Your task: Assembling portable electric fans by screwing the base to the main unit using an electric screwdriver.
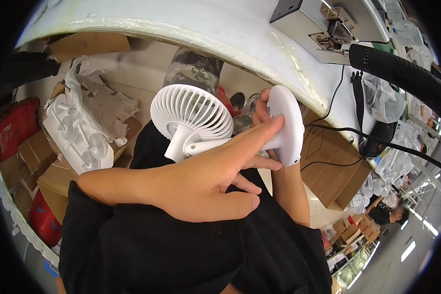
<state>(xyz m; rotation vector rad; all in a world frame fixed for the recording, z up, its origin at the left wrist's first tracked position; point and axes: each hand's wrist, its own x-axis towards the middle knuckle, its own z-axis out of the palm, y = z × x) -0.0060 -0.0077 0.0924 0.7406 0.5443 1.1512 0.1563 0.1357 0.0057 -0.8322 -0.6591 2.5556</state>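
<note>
I have a small white desk fan [191, 113] above my lap, its round slatted head on the left and its disc-shaped base [290, 126] standing on edge at the right. My left hand [215, 179] reaches across from the left, back upward, with the fan's stem between its fingers. One fingertip presses on the underside of the base, and the thumb sticks out apart from the fan. From behind, my right hand [259, 111] grips the base; its fingertips show at the near side, while its palm is hidden by the disc.
A white workbench [201, 30] curves along the far side, bearing a grey metal machine [313, 30]. Black cables [377, 143] run down at the right past a cardboard box [335, 161]. An open carton at the left holds a white tray [66, 144] of fan parts. Another person's camouflage-clad leg [191, 68] is opposite.
</note>
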